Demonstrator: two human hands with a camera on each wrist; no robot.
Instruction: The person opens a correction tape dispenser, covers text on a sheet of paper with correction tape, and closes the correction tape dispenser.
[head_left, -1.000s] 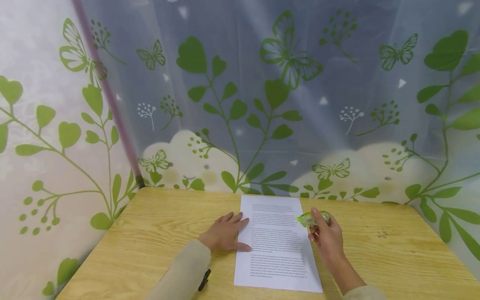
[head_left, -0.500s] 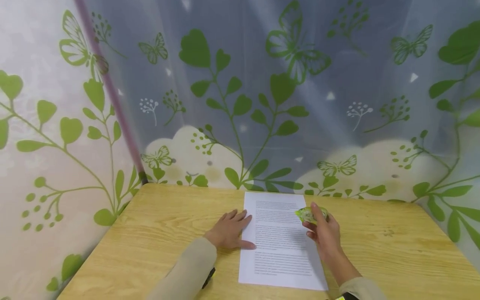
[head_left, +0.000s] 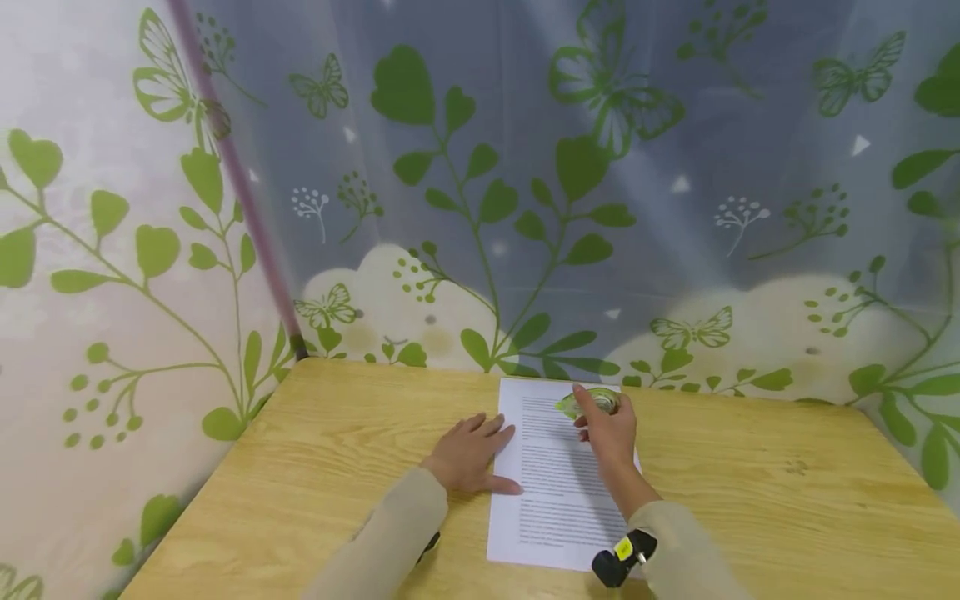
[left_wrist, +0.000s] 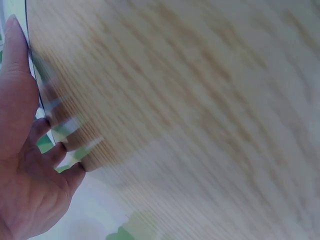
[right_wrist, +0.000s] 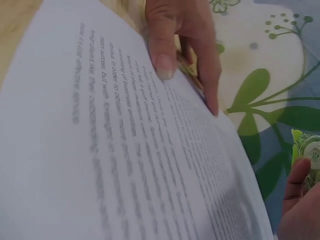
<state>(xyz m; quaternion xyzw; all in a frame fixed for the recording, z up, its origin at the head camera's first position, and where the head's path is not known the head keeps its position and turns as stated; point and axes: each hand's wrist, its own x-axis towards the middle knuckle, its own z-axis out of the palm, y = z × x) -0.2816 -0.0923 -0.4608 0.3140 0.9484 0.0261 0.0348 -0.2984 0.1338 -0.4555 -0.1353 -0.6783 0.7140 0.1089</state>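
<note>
A white sheet of printed paper (head_left: pixel 506 525) lies on the wooden table. My left hand (head_left: pixel 468 454) rests on its left edge, fingers spread and thumb out over the margin. In the left wrist view, that hand (left_wrist: pixel 30 175) shows at the left side. My right hand (head_left: pixel 613 433) holds a green see-through correction tape (head_left: pixel 600 400) above the upper part of the sheet, its tip pointing left. The right wrist view has the correction tape (right_wrist: pixel 311 150) at the right edge, with a wheel visible inside it; whether its tip touches the paper is unclear.
The wooden table (head_left: pixel 750 492) extends on both sides of the sheet. Behind it hangs a curtain (head_left: pixel 525 192) printed with green leaves and butterflies. A black wrist camera (head_left: pixel 618 562) sits at my right sleeve, over the paper's lower right corner.
My right hand has moved left with the correction tape, from the sheet's right edge to over its upper text. My left hand stays on the paper. The head view has shifted slightly.
</note>
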